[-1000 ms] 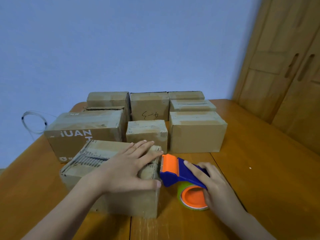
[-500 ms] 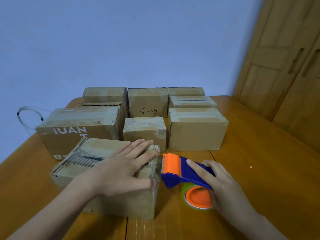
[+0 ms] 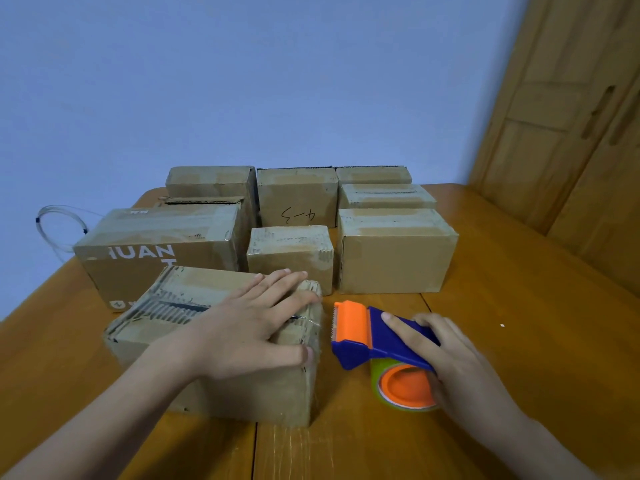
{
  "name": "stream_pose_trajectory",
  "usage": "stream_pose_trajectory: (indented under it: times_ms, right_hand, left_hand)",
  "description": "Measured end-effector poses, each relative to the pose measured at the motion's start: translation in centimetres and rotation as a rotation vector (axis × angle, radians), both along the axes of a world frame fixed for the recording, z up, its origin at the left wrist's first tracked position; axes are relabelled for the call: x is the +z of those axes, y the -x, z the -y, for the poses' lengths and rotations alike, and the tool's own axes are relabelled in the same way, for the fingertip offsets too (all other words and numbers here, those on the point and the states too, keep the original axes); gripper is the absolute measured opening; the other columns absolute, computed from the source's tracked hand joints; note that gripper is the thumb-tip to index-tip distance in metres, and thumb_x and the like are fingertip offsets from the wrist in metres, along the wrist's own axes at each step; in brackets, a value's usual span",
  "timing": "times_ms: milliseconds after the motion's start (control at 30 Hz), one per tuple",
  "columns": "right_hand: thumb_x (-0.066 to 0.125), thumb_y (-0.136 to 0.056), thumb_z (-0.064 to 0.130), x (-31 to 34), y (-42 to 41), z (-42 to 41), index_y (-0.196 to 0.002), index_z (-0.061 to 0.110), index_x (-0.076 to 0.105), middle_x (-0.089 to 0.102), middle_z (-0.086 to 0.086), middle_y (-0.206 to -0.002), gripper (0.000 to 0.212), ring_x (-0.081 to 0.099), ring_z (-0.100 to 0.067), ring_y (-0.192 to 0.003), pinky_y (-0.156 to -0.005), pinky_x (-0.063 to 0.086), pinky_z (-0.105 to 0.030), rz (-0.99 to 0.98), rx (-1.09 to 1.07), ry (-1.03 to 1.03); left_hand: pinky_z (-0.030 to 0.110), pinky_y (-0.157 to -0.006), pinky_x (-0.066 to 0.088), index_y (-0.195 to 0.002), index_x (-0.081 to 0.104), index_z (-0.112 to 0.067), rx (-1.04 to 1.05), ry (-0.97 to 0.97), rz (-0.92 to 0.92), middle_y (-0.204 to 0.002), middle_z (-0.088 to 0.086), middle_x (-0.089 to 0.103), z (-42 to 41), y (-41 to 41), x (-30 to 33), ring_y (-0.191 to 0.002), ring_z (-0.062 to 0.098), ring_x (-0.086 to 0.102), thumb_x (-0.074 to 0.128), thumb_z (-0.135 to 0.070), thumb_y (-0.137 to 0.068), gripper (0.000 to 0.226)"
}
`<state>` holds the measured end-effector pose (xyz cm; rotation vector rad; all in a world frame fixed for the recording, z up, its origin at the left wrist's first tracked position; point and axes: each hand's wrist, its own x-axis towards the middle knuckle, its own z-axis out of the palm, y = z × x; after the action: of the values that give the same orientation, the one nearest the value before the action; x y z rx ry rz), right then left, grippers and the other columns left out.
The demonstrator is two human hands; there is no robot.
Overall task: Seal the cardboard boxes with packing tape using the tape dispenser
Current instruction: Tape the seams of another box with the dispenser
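Observation:
A worn cardboard box (image 3: 180,306) sits nearest me on the wooden table. My left hand (image 3: 249,327) lies flat on its top at the right end, fingers straight and thumb along the right edge. Just right of the box is the tape dispenser (image 3: 374,337), blue with an orange head and an orange-cored roll. My right hand (image 3: 446,362) grips its handle, index finger stretched along the blue top. The dispenser's toothed edge faces the box with a small gap between them.
Several other cardboard boxes stand behind in rows, among them a large printed one (image 3: 156,251) at left and a plain one (image 3: 394,251) at right. A coiled clear cable (image 3: 59,226) hangs off the table's left edge. A wooden door (image 3: 571,116) is at right.
The dispenser and my right hand have drawn slightly right, away from the box's edge. My left hand has stayed flat on the box. The view has shifted a little.

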<state>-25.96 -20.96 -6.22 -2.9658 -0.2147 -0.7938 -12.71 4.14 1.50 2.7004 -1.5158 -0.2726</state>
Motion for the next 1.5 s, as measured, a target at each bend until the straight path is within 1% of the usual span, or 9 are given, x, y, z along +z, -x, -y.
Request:
stream_pose_trajectory:
  times_ms: [100,267,400,667,800,1100,1200,1333,1500]
  right_hand:
    - [0.096,-0.038,0.023,0.0,0.4,0.2,-0.136,0.022,0.044,0.043,-0.001,-0.112,0.111,0.042,-0.013,-0.100,-0.054,0.046,-0.012,-0.044,-0.028,0.061]
    - [0.098,-0.026,0.036,0.2,1.7,1.9,-0.133,0.025,0.047,0.046,0.000,-0.107,0.119,0.064,-0.021,-0.082,-0.050,0.048,-0.013,-0.091,-0.115,0.175]
    - [0.097,-0.035,0.037,0.3,1.4,1.5,-0.134,0.026,0.047,0.053,-0.002,-0.104,0.111,0.060,-0.018,-0.084,-0.054,0.050,-0.018,-0.085,-0.109,0.231]
    - [0.093,-0.042,0.042,0.9,-1.5,-0.2,-0.131,0.030,0.053,0.060,-0.001,-0.098,0.099,0.055,-0.013,-0.083,-0.058,0.049,-0.021,-0.048,-0.002,0.352]
    - [0.095,-0.037,0.042,2.0,-2.0,-0.4,-0.128,0.030,0.054,0.062,-0.001,-0.094,0.101,0.060,-0.014,-0.078,-0.058,0.050,-0.022,-0.034,0.028,0.385]
    - [0.091,-0.055,0.040,4.2,-2.8,-0.7,-0.136,0.031,0.045,0.060,-0.007,-0.100,0.094,0.060,-0.021,-0.085,-0.066,0.051,-0.031,-0.091,0.031,0.500]
    - [0.078,-0.078,0.027,5.2,-3.0,-1.5,-0.145,0.031,0.034,0.055,-0.012,-0.111,0.080,0.055,-0.028,-0.096,-0.077,0.048,-0.039,-0.152,0.071,0.553]
    - [0.088,-0.063,0.016,6.0,-3.5,-1.7,-0.132,0.025,0.055,0.058,-0.012,-0.089,0.077,0.057,-0.028,-0.075,-0.060,0.048,-0.039,-0.032,0.104,0.566]
    - [0.086,-0.065,0.012,6.8,-3.9,-2.1,-0.126,0.024,0.061,0.059,-0.014,-0.085,0.066,0.055,-0.030,-0.070,-0.056,0.045,-0.039,0.049,0.168,0.620]
  left_hand:
    - [0.017,-0.107,-0.020,-0.145,-0.003,-0.051,0.006,-0.004,-0.002,-0.156,-0.018,-0.022,-0.2,0.1,0.1,-0.136,-0.003,-0.031,-0.015,-0.097,-0.046,0.110]
    - [0.015,-0.105,-0.021,-0.143,-0.006,-0.053,0.011,-0.003,-0.012,-0.156,-0.018,-0.023,-0.2,0.0,0.2,-0.136,-0.004,-0.031,-0.016,-0.097,-0.044,0.109]
    - [0.012,-0.103,-0.022,-0.134,-0.013,-0.059,0.002,-0.011,-0.012,-0.156,-0.019,-0.022,0.0,0.1,0.2,-0.137,-0.003,-0.030,-0.016,-0.098,-0.043,0.100]
    - [0.021,-0.112,-0.012,-0.143,-0.006,-0.053,0.030,0.029,0.019,-0.157,-0.019,-0.017,-0.1,0.5,0.2,-0.141,-0.001,-0.021,-0.011,-0.100,-0.042,0.111]
    - [0.025,-0.111,-0.014,-0.141,-0.008,-0.058,0.001,0.028,0.038,-0.158,-0.014,-0.019,-0.1,0.5,-0.1,-0.143,0.005,-0.023,0.002,-0.101,-0.048,0.103]
    - [0.031,-0.114,-0.008,-0.125,0.036,-0.049,0.003,0.021,0.133,-0.161,0.000,-0.008,0.4,0.9,-0.3,-0.147,0.022,-0.013,0.017,-0.097,-0.053,0.089]
    - [0.034,-0.117,-0.004,-0.117,0.041,-0.046,0.007,0.035,0.146,-0.161,0.002,-0.004,0.4,0.9,-0.3,-0.148,0.021,-0.010,0.014,-0.090,-0.053,0.082]
    - [0.033,-0.117,-0.005,-0.114,0.041,-0.044,0.010,0.039,0.143,-0.162,0.002,-0.006,0.4,0.9,-0.4,-0.148,0.022,-0.011,0.012,-0.089,-0.053,0.082]
    - [0.033,-0.117,-0.005,-0.113,0.044,-0.041,0.009,0.050,0.132,-0.162,0.003,-0.005,0.5,0.8,-0.4,-0.148,0.021,-0.010,0.014,-0.088,-0.054,0.082]
